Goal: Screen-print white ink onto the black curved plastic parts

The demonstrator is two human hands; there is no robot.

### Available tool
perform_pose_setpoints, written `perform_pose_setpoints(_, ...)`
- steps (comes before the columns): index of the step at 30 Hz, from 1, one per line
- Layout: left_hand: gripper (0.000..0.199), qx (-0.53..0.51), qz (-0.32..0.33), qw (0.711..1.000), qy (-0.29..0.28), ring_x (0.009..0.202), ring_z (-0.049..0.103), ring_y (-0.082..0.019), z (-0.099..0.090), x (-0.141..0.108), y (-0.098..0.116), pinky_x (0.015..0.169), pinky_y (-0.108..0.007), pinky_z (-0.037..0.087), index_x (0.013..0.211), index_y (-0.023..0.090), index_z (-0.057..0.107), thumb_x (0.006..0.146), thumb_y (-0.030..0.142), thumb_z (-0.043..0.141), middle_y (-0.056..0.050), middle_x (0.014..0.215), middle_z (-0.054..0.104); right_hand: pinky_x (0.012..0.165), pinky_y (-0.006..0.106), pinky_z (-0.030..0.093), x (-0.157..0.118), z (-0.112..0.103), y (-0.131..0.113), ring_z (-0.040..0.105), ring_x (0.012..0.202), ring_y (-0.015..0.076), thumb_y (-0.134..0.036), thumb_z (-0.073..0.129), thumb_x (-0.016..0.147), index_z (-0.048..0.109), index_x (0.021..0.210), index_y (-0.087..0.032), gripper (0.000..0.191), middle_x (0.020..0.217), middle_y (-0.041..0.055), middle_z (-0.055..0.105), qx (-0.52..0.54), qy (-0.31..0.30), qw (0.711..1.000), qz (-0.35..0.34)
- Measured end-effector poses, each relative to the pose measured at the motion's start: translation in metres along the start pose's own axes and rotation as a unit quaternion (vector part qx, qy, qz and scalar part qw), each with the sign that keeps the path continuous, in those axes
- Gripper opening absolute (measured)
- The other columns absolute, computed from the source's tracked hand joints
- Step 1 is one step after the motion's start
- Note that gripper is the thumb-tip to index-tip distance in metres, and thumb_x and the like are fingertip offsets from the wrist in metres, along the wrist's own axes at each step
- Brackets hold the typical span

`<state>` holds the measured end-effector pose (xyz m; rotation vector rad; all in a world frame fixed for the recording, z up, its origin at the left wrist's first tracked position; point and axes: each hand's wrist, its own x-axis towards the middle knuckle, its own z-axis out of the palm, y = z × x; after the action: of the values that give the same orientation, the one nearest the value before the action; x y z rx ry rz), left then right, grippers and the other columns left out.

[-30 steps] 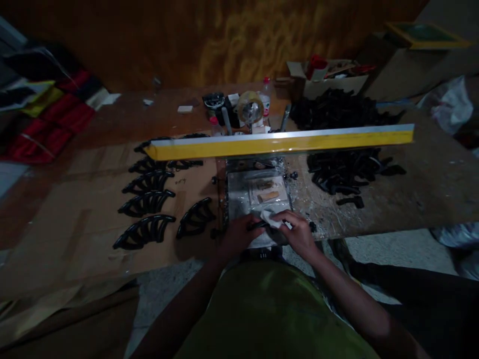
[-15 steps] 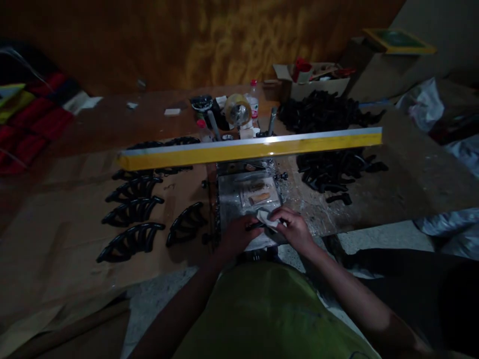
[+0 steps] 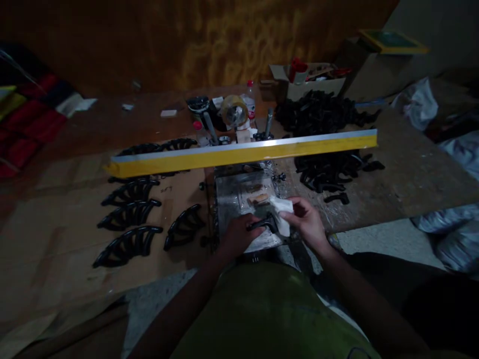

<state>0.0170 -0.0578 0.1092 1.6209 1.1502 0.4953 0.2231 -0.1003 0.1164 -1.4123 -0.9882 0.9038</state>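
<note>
My left hand [image 3: 239, 233] grips one end of a black curved handle [image 3: 266, 223] above the near part of a metal plate [image 3: 228, 199]. A white cloth [image 3: 283, 214] is pinched in my right hand [image 3: 306, 222], just right of the handle's free end. On the plate beyond my hands lies a small tan piece [image 3: 258, 198]. Rows of black handles [image 3: 129, 245] rest on cardboard to the left, with a smaller group [image 3: 184, 227] nearer the plate.
A yellow and silver bar [image 3: 243, 151] spans the work area beyond the plate. Piles of black handles [image 3: 322, 112] lie at the right. Behind the bar stand a tape roll [image 3: 234, 110], a bottle [image 3: 250, 99] and an open cardboard box [image 3: 314, 89].
My right hand has moved right and slightly up with the white cloth, which is more spread out. More of the black handle in my left hand shows.
</note>
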Motion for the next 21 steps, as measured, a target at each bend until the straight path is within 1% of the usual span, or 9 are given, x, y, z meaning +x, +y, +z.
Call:
perform_pose_setpoints(3,0.014,-0.015,0.014,1.000,0.005,0.076,0.066,-0.017,0.000,0.001,0.000,0.069,-0.026,0.047,0.083,0.021,0.068,0.073,0.030,0.068,0.000,0.080,0.073,0.067,0.029,0.048,-0.014,0.014,-0.001,0.060,0.073,0.0180,-0.036,0.077,0.073,0.065,0.082,-0.023,0.020,0.080,0.0002,0.065,-0.072,-0.041,0.996,-0.044)
perform_pose_setpoints(5,0.014,-0.034,0.022,0.999,0.006,0.077,0.066,-0.017,0.002,0.002,-0.002,0.071,-0.027,0.047,0.083,0.021,0.067,0.073,0.030,0.068,0.000,0.082,0.073,0.074,0.031,0.049,-0.018,0.020,0.001,0.062,0.081,0.0197,-0.031,0.072,0.079,0.063,0.080,-0.023,0.012,0.084,0.0016,0.066,-0.129,-0.048,0.985,-0.100)
perform_pose_setpoints(7,0.016,-0.056,0.026,0.998,0.015,0.079,0.065,-0.017,0.004,0.003,-0.004,0.073,-0.027,0.048,0.086,0.020,0.065,0.073,0.031,0.068,0.000,0.084,0.072,0.082,0.034,0.050,-0.020,0.023,0.002,0.064,0.092,0.0214,-0.025,0.063,0.084,0.062,0.084,-0.024,0.002,0.091,0.0037,0.068,-0.170,-0.052,0.971,-0.161)
perform_pose_setpoints(10,0.017,-0.060,0.007,0.997,0.045,0.075,0.063,-0.015,0.007,0.004,-0.005,0.072,-0.026,0.047,0.082,0.020,0.062,0.071,0.030,0.068,0.002,0.078,0.068,0.089,0.038,0.052,-0.024,0.026,0.003,0.064,0.104,0.0230,-0.016,0.052,0.086,0.062,0.090,-0.024,0.013,0.100,0.0069,0.070,-0.215,-0.069,0.945,-0.237)
perform_pose_setpoints(12,0.014,-0.055,-0.010,0.997,0.061,0.071,0.060,-0.014,0.008,0.005,-0.005,0.069,-0.025,0.046,0.078,0.019,0.059,0.069,0.027,0.067,0.004,0.072,0.065,0.092,0.041,0.053,-0.027,0.028,0.004,0.063,0.112,0.0238,-0.012,0.049,0.084,0.062,0.092,-0.024,0.020,0.104,0.0080,0.072,-0.237,-0.082,0.930,-0.268)
perform_pose_setpoints(15,0.016,-0.087,-0.011,0.994,0.061,0.073,0.062,-0.015,0.006,0.005,-0.007,0.070,-0.026,0.047,0.080,0.019,0.061,0.067,0.025,0.068,0.003,0.075,0.067,0.096,0.046,0.052,-0.032,0.028,0.006,0.063,0.115,0.0237,-0.009,0.046,0.082,0.064,0.094,-0.025,0.027,0.106,0.0068,0.073,-0.246,-0.112,0.919,-0.288)
perform_pose_setpoints(18,0.023,-0.119,-0.018,0.989,0.083,0.079,0.066,-0.018,0.000,0.006,-0.009,0.071,-0.028,0.049,0.086,0.019,0.064,0.066,0.029,0.071,-0.001,0.083,0.071,0.096,0.047,0.052,-0.039,0.020,0.007,0.069,0.101,0.0229,-0.013,0.048,0.083,0.067,0.095,-0.026,0.027,0.095,0.0034,0.075,-0.229,-0.158,0.914,-0.296)
perform_pose_setpoints(20,0.026,-0.116,-0.021,0.987,0.109,0.081,0.067,-0.018,-0.006,0.007,-0.009,0.072,-0.028,0.049,0.089,0.019,0.064,0.068,0.033,0.071,-0.002,0.087,0.072,0.087,0.041,0.056,-0.042,0.013,0.007,0.070,0.090,0.0216,-0.018,0.051,0.085,0.069,0.094,-0.026,0.022,0.090,0.0031,0.075,-0.214,-0.156,0.929,-0.258)
perform_pose_setpoints(21,0.027,-0.112,-0.018,0.987,0.118,0.081,0.067,-0.018,-0.009,0.006,-0.009,0.072,-0.028,0.049,0.090,0.019,0.064,0.069,0.034,0.071,-0.003,0.088,0.073,0.081,0.038,0.057,-0.041,0.009,0.007,0.070,0.086,0.0210,-0.021,0.053,0.086,0.070,0.094,-0.026,0.019,0.090,0.0034,0.075,-0.202,-0.131,0.945,-0.222)
